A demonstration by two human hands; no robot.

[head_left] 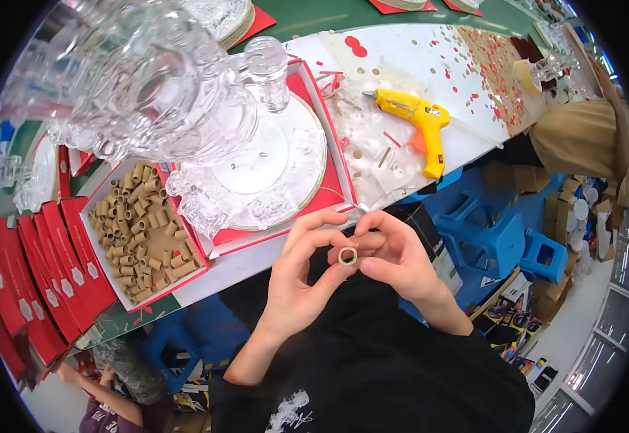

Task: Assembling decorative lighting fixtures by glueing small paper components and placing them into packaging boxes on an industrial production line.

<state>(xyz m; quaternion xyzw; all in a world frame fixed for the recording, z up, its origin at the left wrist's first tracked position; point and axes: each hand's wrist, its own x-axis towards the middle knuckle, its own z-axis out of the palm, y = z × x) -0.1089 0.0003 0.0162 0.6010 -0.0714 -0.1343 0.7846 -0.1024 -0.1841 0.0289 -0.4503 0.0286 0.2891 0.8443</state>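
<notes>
A short brown cardboard tube (348, 255) is held in front of my chest, its round open end facing up at me. Thumb and fingers of my left hand (301, 270) pinch it from the left. From the other side, the curled fingers and thumb of my right hand (402, 261) close on it, partly hiding it. Beyond my hands is a red box (340, 173) containing a round white base (307, 123) and clear glass-like pieces (267, 209). Left of that, a red-edged box (203, 263) holds many similar cardboard tubes (138, 224).
A yellow glue gun (419, 123) lies on the white tabletop (401, 58) among scraps and red dots. Tall clear pieces (163, 86) rise at the upper left. Red boxes (40, 274) line the left. Blue stools (484, 234) stand at right; another person's arm (102, 393) shows lower left.
</notes>
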